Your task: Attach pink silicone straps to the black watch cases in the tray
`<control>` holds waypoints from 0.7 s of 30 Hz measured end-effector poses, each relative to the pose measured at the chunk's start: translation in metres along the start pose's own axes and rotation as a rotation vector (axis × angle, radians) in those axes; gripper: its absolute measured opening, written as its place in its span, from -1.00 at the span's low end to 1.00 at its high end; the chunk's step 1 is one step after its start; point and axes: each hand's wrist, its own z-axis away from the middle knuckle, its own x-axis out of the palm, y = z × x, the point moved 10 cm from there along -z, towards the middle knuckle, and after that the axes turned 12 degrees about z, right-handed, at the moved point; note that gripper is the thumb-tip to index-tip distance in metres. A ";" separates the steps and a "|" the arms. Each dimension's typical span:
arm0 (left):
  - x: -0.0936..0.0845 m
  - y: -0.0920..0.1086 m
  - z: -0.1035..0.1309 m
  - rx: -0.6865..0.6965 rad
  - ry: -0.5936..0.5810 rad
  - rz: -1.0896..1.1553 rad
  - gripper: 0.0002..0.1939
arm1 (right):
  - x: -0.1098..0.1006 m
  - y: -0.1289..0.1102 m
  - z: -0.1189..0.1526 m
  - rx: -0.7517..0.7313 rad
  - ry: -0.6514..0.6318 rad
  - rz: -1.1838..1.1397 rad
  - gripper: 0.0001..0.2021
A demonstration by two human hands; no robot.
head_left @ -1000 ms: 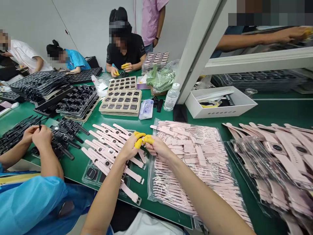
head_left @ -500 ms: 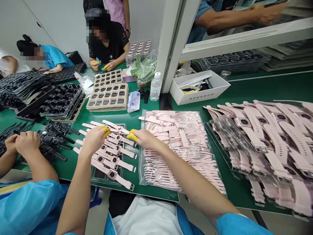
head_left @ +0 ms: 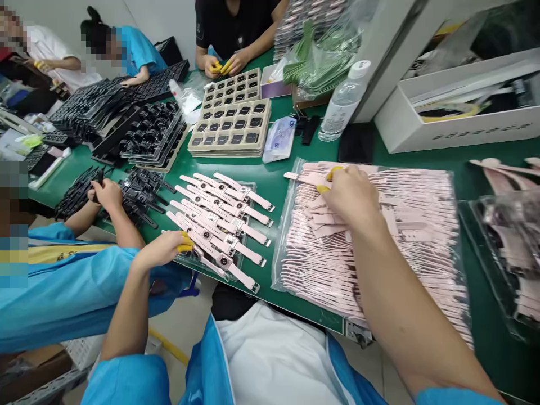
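My left hand (head_left: 162, 250), with yellow finger cots, is closed at the front edge of the clear tray, on a pink-strapped smartwatch (head_left: 206, 261) whose upper part it partly hides. Beside it, several more pink smartwatches (head_left: 223, 259) lie slanted in rows on the tray. Over to the right, my right hand (head_left: 352, 194) reaches onto loose pink watch straps. Its yellow-covered thumb and fingertip close around one pink watch strap (head_left: 298, 177) that points left. Beneath lies a clear bag (head_left: 279, 275) packed with rows of pink straps (head_left: 320, 270).
A co-worker's hands (head_left: 107, 194) handle black watches on the left. Beige trays (head_left: 230, 149) of dark square pieces, a water bottle (head_left: 343, 101) and a white box (head_left: 464, 135) stand behind. Stacked trays of pink watches (head_left: 506, 247) are at right. Another person's hands (head_left: 228, 63) work across the table.
My hands were together over the tray and have parted. The left moved to the tray's front left, the right onto the loose straps. The view has shifted left and down.
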 end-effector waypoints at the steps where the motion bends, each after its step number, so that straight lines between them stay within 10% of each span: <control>1: 0.009 -0.002 -0.002 -0.020 -0.033 0.013 -0.68 | 0.001 0.000 0.001 0.008 -0.025 0.002 -0.63; 16: 0.021 -0.012 -0.004 -0.056 0.263 -0.182 -0.86 | 0.026 0.024 -0.015 0.057 0.098 -0.239 -0.76; 21: 0.011 -0.026 0.026 -0.327 0.399 -0.368 -0.84 | 0.035 0.036 -0.020 0.010 0.250 -0.446 -0.58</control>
